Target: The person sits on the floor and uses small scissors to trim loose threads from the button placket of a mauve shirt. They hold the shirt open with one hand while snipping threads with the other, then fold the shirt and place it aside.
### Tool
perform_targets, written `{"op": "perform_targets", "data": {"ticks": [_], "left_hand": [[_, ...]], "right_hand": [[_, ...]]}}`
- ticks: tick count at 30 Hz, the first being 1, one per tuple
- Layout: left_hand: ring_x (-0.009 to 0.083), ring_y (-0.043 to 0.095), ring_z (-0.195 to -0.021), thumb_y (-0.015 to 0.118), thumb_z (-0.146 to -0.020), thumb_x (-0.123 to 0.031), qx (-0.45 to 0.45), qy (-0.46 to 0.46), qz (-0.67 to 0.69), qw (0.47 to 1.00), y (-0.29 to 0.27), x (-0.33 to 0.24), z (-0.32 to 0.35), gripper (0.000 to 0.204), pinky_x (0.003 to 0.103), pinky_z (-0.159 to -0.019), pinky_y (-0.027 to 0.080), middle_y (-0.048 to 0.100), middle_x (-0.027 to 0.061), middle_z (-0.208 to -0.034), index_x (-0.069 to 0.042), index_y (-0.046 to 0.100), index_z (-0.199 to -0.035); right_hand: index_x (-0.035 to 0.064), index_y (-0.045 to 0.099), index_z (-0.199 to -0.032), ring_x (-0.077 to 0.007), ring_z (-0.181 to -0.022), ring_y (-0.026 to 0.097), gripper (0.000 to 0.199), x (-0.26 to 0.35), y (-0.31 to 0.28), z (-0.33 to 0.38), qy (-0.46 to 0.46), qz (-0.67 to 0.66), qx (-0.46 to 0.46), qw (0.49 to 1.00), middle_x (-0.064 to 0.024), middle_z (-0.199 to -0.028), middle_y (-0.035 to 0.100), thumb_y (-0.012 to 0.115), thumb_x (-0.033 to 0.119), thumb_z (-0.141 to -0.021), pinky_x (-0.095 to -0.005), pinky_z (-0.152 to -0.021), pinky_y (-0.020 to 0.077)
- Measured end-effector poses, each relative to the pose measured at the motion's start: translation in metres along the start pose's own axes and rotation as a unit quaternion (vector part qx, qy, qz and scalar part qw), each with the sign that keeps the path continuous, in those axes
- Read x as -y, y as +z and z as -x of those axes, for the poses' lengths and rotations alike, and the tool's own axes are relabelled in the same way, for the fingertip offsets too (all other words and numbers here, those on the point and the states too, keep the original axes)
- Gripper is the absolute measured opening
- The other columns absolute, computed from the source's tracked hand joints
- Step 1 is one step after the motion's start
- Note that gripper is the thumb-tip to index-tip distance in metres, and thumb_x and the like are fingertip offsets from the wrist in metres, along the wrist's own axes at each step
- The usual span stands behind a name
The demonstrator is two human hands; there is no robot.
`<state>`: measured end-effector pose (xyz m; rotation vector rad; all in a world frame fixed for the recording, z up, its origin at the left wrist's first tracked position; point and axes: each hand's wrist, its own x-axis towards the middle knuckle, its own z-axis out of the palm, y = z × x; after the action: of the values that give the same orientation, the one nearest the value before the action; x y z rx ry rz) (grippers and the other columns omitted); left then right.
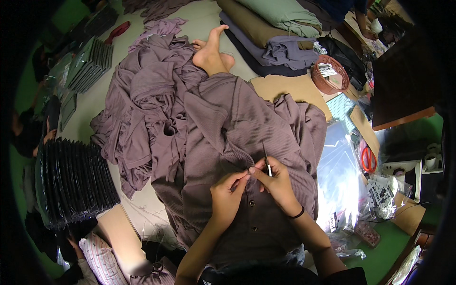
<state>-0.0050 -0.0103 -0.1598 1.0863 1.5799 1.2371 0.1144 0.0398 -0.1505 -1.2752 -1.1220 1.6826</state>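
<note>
A mauve ribbed knit button-front shirt [237,142] lies over the person's lap. At its button placket, the left hand [228,195] pinches the fabric; just beside it, the right hand [278,183] grips small metal thread snips [267,161].

Matt ribbed mauve cloth shirt [223,128]; prob. metal snips [267,161], thin, shiny.

Garment [247,142] lay over the lap at frame centre, both hands on it: left hand [227,194] beside right hand [277,183]. Heap of garments [142,109] upper left, stack of packets [76,183] far left, scissors [368,159] right, basket [330,73] upper right
</note>
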Motion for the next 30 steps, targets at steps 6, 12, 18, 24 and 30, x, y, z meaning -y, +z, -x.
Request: {"op": "perform_targets", "data": {"ticks": [6, 12, 18, 24, 30], "left_hand": [[0.0113, 0.058, -0.076, 0.054, -0.082, -0.006, 0.003, -0.090, 0.187, 0.978, 0.002, 0.010, -0.008, 0.011, 0.023, -0.071, 0.047, 0.061, 0.0086, -0.084, 0.002, 0.057, -0.089], [0.0182, 0.057, -0.087, 0.050, -0.086, -0.015, -0.005, -0.142, 0.292, 0.946, 0.002, 0.010, -0.009, 0.016, 0.029, -0.080, 0.045, 0.058, 0.0128, -0.096, 0.000, 0.054, -0.088], [0.0217, 0.054, -0.096, 0.049, -0.086, -0.016, 0.002, -0.156, 0.346, 0.925, 0.001, 0.009, -0.008, 0.015, 0.032, -0.086, 0.041, 0.055, 0.0152, -0.104, -0.001, 0.051, -0.089], [0.0184, 0.053, -0.096, 0.050, -0.086, -0.014, 0.007, -0.156, 0.372, 0.915, 0.000, 0.010, -0.005, 0.013, 0.031, -0.088, 0.040, 0.055, 0.0127, -0.106, -0.002, 0.052, -0.089], [0.0168, 0.053, -0.093, 0.051, -0.085, -0.013, 0.002, -0.147, 0.372, 0.917, 0.002, 0.012, -0.005, 0.012, 0.030, -0.087, 0.041, 0.054, 0.0124, -0.106, -0.002, 0.053, -0.088]], "right_hand": [[0.0034, 0.052, -0.076, -0.0009, -0.046, 0.042, 0.013, 0.002, -0.013, -0.009, -0.019, 0.102, -0.030, 0.994, 0.0042, -0.056, 0.048, 0.063, 0.011, -0.076, -0.0163, -0.038, 0.0334], [0.0032, 0.050, -0.085, -0.0030, -0.040, 0.032, 0.031, 0.017, -0.021, 0.013, 0.055, 0.060, 0.021, 0.996, 0.0017, -0.058, 0.041, 0.042, 0.033, -0.089, -0.0166, -0.037, 0.0253], [0.0053, 0.049, -0.080, -0.0031, -0.038, 0.027, 0.039, 0.014, -0.015, 0.047, 0.237, -0.089, 0.141, 0.957, 0.0017, -0.055, 0.037, 0.036, 0.041, -0.089, -0.0165, -0.035, 0.0213], [0.0059, 0.048, -0.076, -0.0036, -0.039, 0.025, 0.042, 0.002, -0.009, 0.041, 0.275, -0.074, 0.108, 0.953, 0.0015, -0.056, 0.038, 0.042, 0.047, -0.085, -0.0178, -0.034, 0.0193], [0.0065, 0.049, -0.075, -0.0027, -0.038, 0.025, 0.040, -0.003, -0.008, 0.032, 0.264, -0.078, 0.081, 0.958, 0.0023, -0.054, 0.038, 0.041, 0.044, -0.087, -0.0165, -0.035, 0.0199]]}}
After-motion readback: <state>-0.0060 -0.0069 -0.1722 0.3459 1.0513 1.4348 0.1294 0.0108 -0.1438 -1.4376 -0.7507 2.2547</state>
